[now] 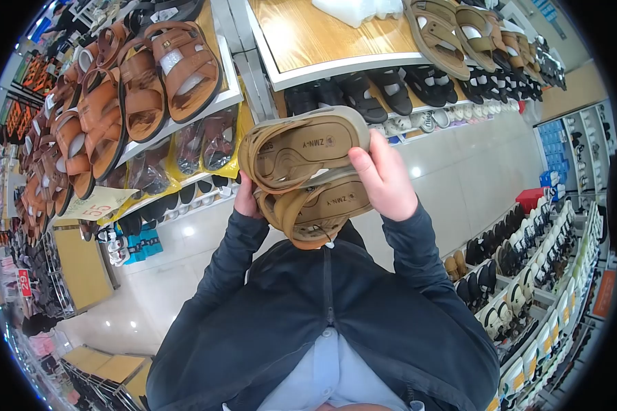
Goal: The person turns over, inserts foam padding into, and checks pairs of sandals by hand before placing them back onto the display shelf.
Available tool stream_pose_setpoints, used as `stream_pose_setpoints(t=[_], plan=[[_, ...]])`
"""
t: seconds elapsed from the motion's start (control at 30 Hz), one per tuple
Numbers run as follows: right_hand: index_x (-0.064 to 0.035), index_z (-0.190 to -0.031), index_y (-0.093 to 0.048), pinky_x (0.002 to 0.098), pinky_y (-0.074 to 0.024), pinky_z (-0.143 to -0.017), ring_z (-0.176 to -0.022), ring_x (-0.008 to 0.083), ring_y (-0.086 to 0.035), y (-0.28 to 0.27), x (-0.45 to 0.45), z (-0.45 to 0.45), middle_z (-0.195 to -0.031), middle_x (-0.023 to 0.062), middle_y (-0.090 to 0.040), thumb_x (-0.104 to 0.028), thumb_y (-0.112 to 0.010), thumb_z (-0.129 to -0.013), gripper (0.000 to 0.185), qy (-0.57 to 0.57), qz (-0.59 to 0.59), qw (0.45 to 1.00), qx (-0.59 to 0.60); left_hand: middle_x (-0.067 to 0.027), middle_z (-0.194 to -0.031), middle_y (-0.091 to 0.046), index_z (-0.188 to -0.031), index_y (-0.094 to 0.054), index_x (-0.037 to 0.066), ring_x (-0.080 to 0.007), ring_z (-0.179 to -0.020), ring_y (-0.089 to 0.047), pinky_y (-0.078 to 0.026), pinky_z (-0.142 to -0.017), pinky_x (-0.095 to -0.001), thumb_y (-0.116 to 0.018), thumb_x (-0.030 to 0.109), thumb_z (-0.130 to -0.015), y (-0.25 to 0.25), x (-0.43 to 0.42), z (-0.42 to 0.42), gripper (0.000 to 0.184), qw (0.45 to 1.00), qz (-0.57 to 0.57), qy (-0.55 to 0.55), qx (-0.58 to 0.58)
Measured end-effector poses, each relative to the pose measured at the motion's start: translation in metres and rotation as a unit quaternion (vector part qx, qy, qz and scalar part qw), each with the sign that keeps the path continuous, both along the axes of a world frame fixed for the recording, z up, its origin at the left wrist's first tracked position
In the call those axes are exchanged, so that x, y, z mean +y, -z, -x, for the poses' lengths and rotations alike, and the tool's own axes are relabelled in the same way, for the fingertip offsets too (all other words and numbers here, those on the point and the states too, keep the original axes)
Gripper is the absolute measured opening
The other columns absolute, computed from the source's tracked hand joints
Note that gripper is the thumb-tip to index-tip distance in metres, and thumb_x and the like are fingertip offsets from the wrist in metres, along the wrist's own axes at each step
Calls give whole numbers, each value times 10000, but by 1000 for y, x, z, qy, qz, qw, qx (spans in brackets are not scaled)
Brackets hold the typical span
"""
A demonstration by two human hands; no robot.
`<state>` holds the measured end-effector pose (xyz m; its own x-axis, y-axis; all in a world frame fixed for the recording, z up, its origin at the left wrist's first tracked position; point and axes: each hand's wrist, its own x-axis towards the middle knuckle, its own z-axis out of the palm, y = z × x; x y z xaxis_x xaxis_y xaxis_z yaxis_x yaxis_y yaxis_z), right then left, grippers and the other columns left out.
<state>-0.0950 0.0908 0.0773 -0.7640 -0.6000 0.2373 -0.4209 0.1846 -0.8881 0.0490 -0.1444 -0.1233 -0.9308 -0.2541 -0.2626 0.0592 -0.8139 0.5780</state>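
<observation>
While the tan strapped sandals [298, 154] are held stacked before the dark jacket [274, 291], the right hand [389, 177] pinching the upper one's printed end, the left hand [246, 198] clasping the strapped side, a loose grip could drop the lower sandal [330, 205] onto the tiled floor [459, 161].

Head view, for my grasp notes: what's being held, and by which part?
A pair of tan sandals: right hand at the lettered end, left hand at the strapped end.

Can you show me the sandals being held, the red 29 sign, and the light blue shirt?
Held sandals [301, 152]: head view, on the upper one's insole.
Red 29 sign [25, 281]: head view, on its middle.
Light blue shirt [317, 371]: head view, on its front.
</observation>
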Motion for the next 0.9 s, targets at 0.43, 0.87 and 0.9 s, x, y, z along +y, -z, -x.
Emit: stream_pose_setpoints(t=[0.43,0.87,0.9], plan=[[22,-1085,-553,376,-504,-710,-757,302,-663,14,6,4,-844,182,-675,-266,-575,-1058,290,41,-5,999,-25,-170,-1472,-544,-1534,-396,56,-322,-1287,-592,-493,-1086,-477,-341,583,-1089,-26,2,-2,692,996,86,-16,-18],[24,-1163,-576,326,-496,-827,-862,191,-603,23,6,17,-940,125,-667,-255,-562,-1064,296,53,-29,997,-54,-225,-1417,-580,-1511,-410,5,-349,-1226,-638,-527,-1048,-472,-333,597,-1084,-41,-2,0,733,996,72,-25,-46],[23,-1151,-576,330,-495,-822,-860,190,-601,25,6,17,-937,124,-665,-256,-563,-1064,292,53,-12,997,-50,-229,-1413,-582,-1507,-413,1,-349,-1223,-640,-528,-1048,-470,-328,594,-1086,-42,-1,-2,732,996,78,-25,-46]])
